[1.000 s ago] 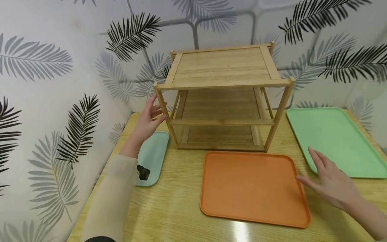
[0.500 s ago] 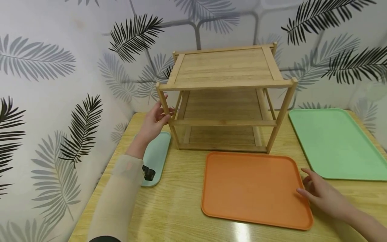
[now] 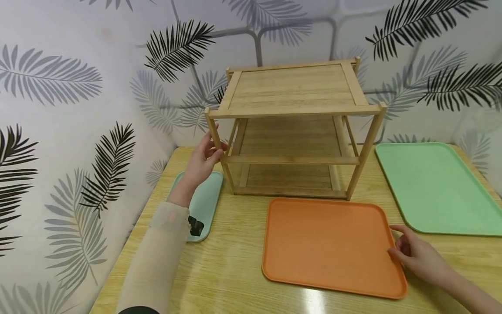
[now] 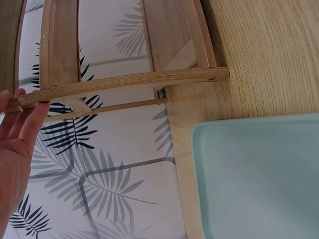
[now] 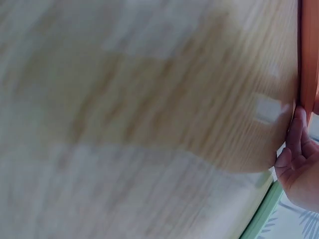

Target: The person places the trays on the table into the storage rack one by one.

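A three-tier wooden shelf rack (image 3: 294, 89) stands against the back wall. My left hand (image 3: 201, 162) grips its front left post, thumb in front and fingers behind; the left wrist view shows the fingers around that post (image 4: 124, 83). In front of the rack an orange tray (image 3: 333, 244) lies flat on the table. At its right edge my right hand (image 3: 419, 255) pinches the rim, thumb on top and the other fingers curled at the side. The right wrist view shows those fingertips (image 5: 295, 132) right under the tray's edge (image 5: 309, 59).
A pale blue-green tray (image 3: 209, 192) lies left of the rack, partly behind my left forearm. A larger green tray (image 3: 439, 187) lies at the right. The wooden table (image 3: 231, 261) ends at a leaf-patterned wall (image 3: 98, 87) on the left and back.
My left hand has moved right and closed around the rack's post. My right hand has come down from above the table to the orange tray's right rim, its fingers curling in.
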Demonstrator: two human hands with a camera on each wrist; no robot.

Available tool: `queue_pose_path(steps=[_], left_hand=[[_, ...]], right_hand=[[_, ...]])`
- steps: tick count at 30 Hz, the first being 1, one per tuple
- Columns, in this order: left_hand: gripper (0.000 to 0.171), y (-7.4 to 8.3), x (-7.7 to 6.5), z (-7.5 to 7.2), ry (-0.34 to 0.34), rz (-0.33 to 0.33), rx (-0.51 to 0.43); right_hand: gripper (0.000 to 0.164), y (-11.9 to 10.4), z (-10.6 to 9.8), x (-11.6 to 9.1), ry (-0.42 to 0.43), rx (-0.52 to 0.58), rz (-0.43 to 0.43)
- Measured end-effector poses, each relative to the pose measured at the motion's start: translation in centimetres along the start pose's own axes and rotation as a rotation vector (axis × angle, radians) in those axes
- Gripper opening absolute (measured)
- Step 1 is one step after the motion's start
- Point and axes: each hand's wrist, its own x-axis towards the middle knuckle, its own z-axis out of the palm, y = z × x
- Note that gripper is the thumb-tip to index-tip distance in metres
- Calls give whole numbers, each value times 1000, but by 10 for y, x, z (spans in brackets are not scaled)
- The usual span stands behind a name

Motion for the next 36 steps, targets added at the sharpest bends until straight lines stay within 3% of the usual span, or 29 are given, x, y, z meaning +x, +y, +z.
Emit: queue_pose_path(steps=[6, 15, 24, 29, 31, 36], left_hand=[[66, -2, 0, 0, -3, -8, 4], [66, -1, 0, 0, -3, -13, 20], [66, -4, 0, -1, -7, -40, -4], [66, -3, 1, -1, -11, -46, -8], [66, -1, 0, -1, -9, -52, 0], [66, 0, -1, 0, 3, -40, 25]], right_hand=[[48, -5, 2, 1, 54, -19, 33], [43, -14, -1, 1, 53, 106, 169], [49, -12, 2, 1, 6, 304, 143], [51, -15, 3, 1, 49, 346, 150], [53, -15, 2, 1, 33, 421, 150], [53, -14, -4, -1, -93, 750, 198]])
